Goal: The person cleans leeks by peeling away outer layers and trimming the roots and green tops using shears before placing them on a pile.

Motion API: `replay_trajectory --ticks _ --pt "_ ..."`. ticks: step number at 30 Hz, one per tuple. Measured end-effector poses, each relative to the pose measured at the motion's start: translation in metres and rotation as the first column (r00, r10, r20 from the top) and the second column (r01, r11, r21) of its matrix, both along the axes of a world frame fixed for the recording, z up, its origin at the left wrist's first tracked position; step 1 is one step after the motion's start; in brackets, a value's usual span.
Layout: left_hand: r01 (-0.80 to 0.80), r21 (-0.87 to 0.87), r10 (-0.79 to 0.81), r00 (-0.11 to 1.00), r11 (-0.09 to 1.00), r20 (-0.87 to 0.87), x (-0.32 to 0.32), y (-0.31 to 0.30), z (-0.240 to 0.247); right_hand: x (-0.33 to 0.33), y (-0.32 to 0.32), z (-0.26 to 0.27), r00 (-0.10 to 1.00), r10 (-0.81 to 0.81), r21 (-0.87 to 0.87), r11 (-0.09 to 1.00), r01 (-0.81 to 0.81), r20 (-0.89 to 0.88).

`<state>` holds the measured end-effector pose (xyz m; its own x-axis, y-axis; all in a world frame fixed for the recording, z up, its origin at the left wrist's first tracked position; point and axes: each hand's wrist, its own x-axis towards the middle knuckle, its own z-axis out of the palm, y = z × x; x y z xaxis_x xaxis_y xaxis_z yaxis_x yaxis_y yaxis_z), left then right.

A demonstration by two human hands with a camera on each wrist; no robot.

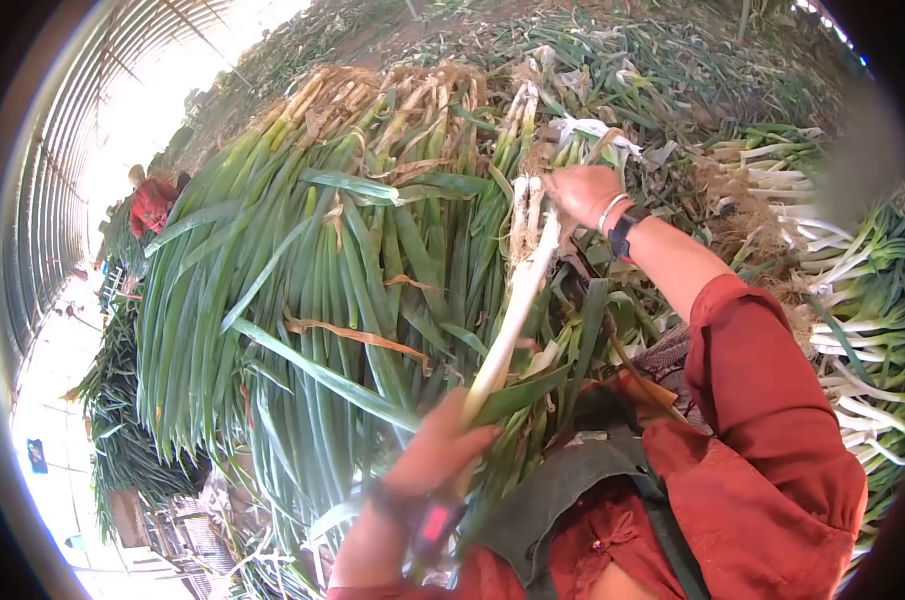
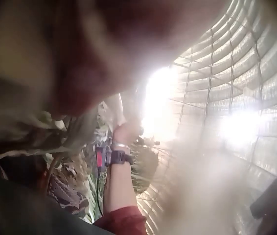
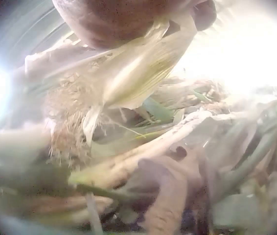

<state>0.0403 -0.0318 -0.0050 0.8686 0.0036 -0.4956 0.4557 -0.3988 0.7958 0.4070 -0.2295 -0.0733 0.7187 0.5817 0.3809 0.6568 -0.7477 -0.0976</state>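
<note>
A long green onion (image 1: 518, 305) with a white shank slants across the middle of the head view, its root end up. My left hand (image 1: 438, 450) grips it low, where the white turns to green leaf. Near the root end, my right hand (image 1: 585, 192) has curled fingers; the right wrist view shows a pale, thin outer leaf (image 3: 148, 73) pinched in them. Stringy roots (image 3: 72, 112) hang beside that leaf. In the left wrist view my left hand (image 2: 104, 49) is a close blur, with my right hand (image 2: 126, 134) beyond it.
A big pile of untrimmed green onions (image 1: 323, 260) lies to the left, roots away from me. Cleaned white-stemmed onions (image 1: 853, 330) line the right side. Leaf scraps (image 1: 673, 60) cover the ground behind. Another person (image 1: 153, 203) in red is at far left.
</note>
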Motion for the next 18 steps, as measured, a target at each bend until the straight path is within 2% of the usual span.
replay_trajectory --ticks 2,3,4,6,7,9,10,11,12,13,14,15,16,18 --pt "0.017 0.062 -0.018 1.0 0.998 0.018 -0.017 0.003 0.001 0.044 -0.055 0.02 0.973 -0.229 -0.138 0.965 0.225 -0.016" --pt "0.036 0.003 -0.036 0.992 0.999 0.119 -0.035 0.014 -0.005 0.051 -0.092 0.039 0.977 -0.209 -0.061 0.976 0.207 -0.042" --pt "-0.022 -0.014 0.022 1.0 1.0 0.001 -0.043 0.022 -0.007 0.081 -0.126 0.033 0.905 -0.424 -0.23 0.883 0.41 -0.015" --pt "-0.141 -0.129 0.119 0.979 0.981 -0.164 -0.031 0.022 -0.001 0.088 -0.139 0.022 0.861 -0.505 -0.189 0.853 0.487 -0.057" --pt "-0.126 -0.191 0.109 0.99 0.974 -0.094 -0.025 0.024 -0.01 0.093 -0.143 0.026 0.835 -0.547 -0.149 0.832 0.534 -0.062" --pt "-0.092 -0.206 0.084 0.995 0.974 -0.046 -0.016 0.027 -0.024 0.068 -0.124 0.022 0.952 -0.195 0.034 0.977 0.209 -0.235" --pt "-0.072 -0.216 0.069 0.997 0.974 -0.023 -0.011 0.026 -0.028 0.034 -0.102 0.041 0.857 -0.051 0.149 0.978 0.147 -0.513" --pt "-0.071 -0.244 0.08 0.996 0.967 0.025 -0.007 0.019 -0.027 -0.002 -0.082 0.051 0.777 0.119 0.353 0.925 0.138 -0.618" --pt "-0.044 -0.126 0.052 0.997 0.991 0.063 -0.005 0.015 -0.028 -0.02 -0.065 0.043 0.764 0.152 0.411 0.898 0.159 -0.627" --pt "-0.019 -0.002 0.019 0.995 1.0 0.099 -0.004 0.012 -0.029 -0.047 -0.049 0.052 0.649 0.209 0.412 0.894 0.176 -0.732" --pt "0.001 0.122 -0.018 0.991 0.993 0.135 -0.001 0.009 -0.03 -0.052 -0.037 0.014 0.666 0.318 0.52 0.845 0.122 -0.674" --pt "0.0 0.226 -0.024 0.994 0.974 0.103 0.002 0.002 -0.025 -0.096 -0.029 0.062 0.578 0.236 0.415 0.888 0.199 -0.781" --pt "0.002 0.324 -0.026 0.997 0.946 0.07 0.005 -0.007 -0.017 -0.1 -0.023 0.043 0.61 0.271 0.437 0.889 0.139 -0.745" --pt "-0.003 0.468 -0.022 0.999 0.884 0.049 0.007 -0.019 -0.011 -0.109 -0.015 0.012 0.847 0.117 0.492 0.851 0.183 -0.518"
